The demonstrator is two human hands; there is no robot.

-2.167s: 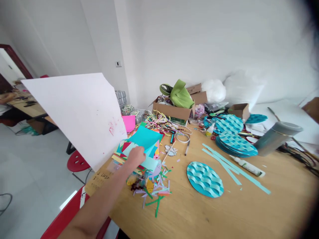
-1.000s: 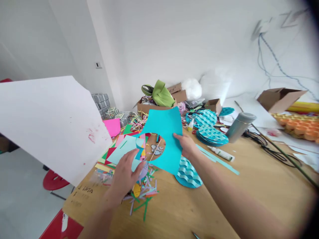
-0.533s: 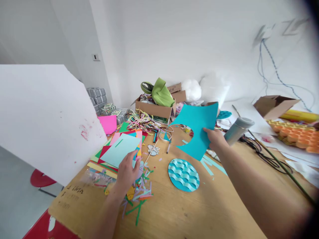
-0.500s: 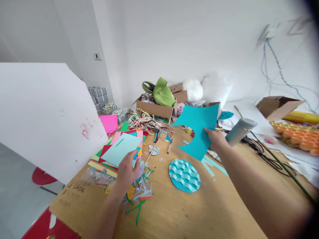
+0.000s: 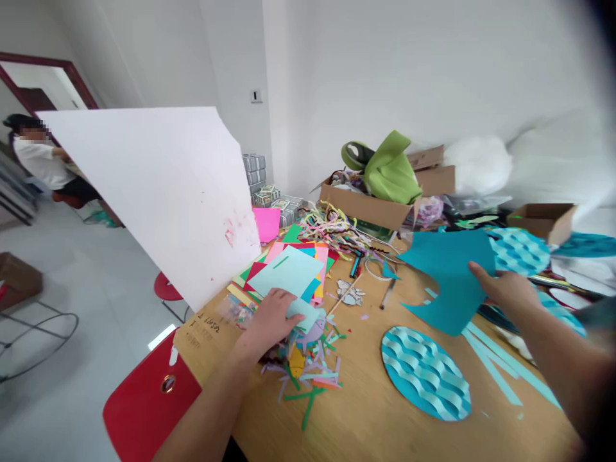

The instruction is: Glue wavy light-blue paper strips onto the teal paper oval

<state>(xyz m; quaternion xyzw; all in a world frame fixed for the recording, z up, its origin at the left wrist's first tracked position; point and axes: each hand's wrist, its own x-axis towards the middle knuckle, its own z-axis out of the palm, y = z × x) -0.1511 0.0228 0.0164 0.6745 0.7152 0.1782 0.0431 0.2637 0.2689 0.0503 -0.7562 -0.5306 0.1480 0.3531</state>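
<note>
My right hand grips the right edge of a teal sheet with a rounded cutout, held up over the table. On the front corner of the paper stack my left hand rests, its fingers closed round a light blue paper piece. A pale blue sheet tops the colored papers. The oval teal piece with wavy pale strips lies in front of the teal sheet. Loose pale strips are to its right, and colored scraps lie near my left hand.
A large white board stands at the left. Behind are pipe cleaners and a cardboard box with green cloth. Red chairs stand left of the table; a person is far left.
The view has turned left, bringing the person and more floor into sight. My left hand now has a light blue piece at its fingers. My right hand still holds the teal sheet, now lower.
</note>
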